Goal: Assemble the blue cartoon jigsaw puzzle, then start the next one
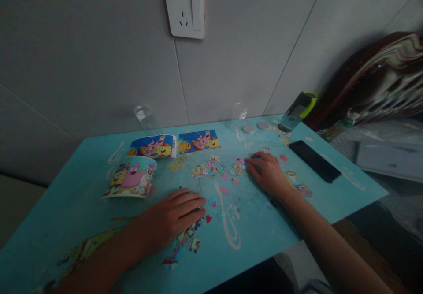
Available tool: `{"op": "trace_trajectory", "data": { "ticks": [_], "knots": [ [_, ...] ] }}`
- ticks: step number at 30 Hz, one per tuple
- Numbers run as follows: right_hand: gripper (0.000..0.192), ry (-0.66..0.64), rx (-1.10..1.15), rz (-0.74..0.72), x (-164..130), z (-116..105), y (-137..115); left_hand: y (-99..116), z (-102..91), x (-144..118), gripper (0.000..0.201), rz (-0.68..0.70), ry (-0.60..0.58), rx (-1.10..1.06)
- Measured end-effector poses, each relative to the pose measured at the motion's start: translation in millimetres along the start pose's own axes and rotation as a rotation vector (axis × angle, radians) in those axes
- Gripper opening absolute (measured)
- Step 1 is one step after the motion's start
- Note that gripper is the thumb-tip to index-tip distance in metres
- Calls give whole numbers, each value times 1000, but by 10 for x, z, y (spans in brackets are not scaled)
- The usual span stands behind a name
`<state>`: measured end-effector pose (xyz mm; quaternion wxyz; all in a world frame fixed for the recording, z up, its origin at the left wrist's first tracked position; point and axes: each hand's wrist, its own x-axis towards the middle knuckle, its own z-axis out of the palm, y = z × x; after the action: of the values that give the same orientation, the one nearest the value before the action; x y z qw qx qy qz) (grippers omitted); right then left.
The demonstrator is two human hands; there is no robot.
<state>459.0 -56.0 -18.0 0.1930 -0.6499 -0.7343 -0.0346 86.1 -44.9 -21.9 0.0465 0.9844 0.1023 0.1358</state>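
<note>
My left hand (176,212) lies palm down with its fingers stretched out over a pile of small jigsaw pieces (194,243). Some pieces stick out below and beside its fingertips, and the palm hides others. At the right edge of a second spread of jigsaw pieces (216,168), my right hand (266,170) has its fingers bent and drawn together. A pink jigsaw piece (240,160) shows at the fingertips. A curved picture sheet (135,177) with cartoon figures stands left of the pieces. Behind are two blue picture cards, one curled (153,146) and one flat (200,141).
Two clear containers, left (145,115) and right (240,111), stand by the wall. Two round silvery lids (247,128) lie near a dark bottle (295,111) with a yellow-green top. A black phone (313,161) lies on the turquoise table (264,236), right of my right hand.
</note>
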Motion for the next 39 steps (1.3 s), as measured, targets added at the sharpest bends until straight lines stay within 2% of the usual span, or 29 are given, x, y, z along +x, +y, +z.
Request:
{"op": "trace_trajectory", "data": {
  "ticks": [5,8,12,16,27,34,39],
  "knots": [
    [32,-8,62,-64,-27,-35,-68,-1,5,2,41,22,8,22],
    [35,-26,159,-241,-44,-115,-168,1,1,6,41,20,6,28],
    [34,-134,270,-536,-61,-202,-325,9,-15,21,39,9,7,9],
    [33,-203,282,-641,-69,-220,-414,17,-36,32,41,5,-9,4],
    [32,-164,170,-585,-85,-163,-398,20,-39,38,40,4,-24,10],
    [34,-123,42,-428,-73,-129,-389,40,-67,52,39,1,-5,10],
    [42,-148,101,-479,-1,-97,-492,47,-90,77,35,10,23,4]
  ]
}}
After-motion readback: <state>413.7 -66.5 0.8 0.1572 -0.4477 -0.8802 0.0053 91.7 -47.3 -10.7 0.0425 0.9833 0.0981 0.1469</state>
